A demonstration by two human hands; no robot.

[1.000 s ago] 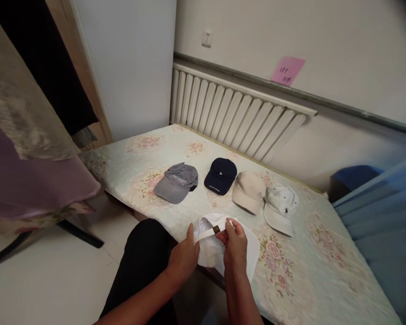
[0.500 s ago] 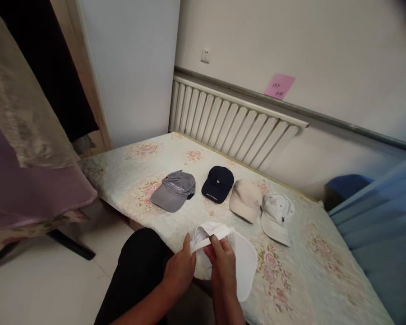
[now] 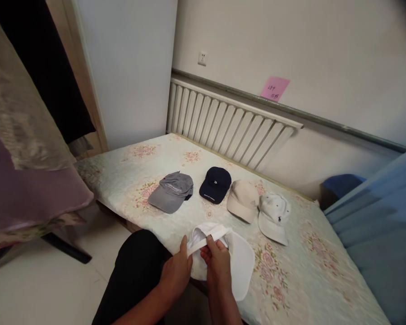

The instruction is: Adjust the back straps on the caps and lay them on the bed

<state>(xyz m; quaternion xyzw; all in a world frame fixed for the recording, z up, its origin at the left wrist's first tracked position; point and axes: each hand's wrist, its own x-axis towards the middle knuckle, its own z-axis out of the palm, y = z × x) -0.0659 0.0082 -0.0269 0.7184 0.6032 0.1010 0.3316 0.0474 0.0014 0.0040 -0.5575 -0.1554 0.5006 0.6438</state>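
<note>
A white baseball cap (image 3: 242, 262) lies at the near edge of the bed, its brim pointing right and its back strap toward me. My left hand (image 3: 177, 267) is closed on the left side of the strap, thumb up along the cap's rim. My right hand (image 3: 217, 262) pinches the strap nearer its middle, with the fingertips partly hidden behind it. Beyond the hands rest a grey cap (image 3: 172, 192), a navy cap (image 3: 215, 184), a beige cap (image 3: 243, 200) and an off-white cap (image 3: 274, 217) with a small dark logo.
The bed (image 3: 122, 174) has a pale floral cover. Behind it are a white radiator (image 3: 223, 122) and a pink note (image 3: 274, 88) on the wall. A blue curtain (image 3: 368, 225) hangs at right; clothes (image 3: 23, 99) hang at left. My black-clad knee (image 3: 138, 257) is beside the bed.
The whole view has shifted slightly, so things sit a little further left. Both hands keep their hold on the white cap's strap, with barely any movement.
</note>
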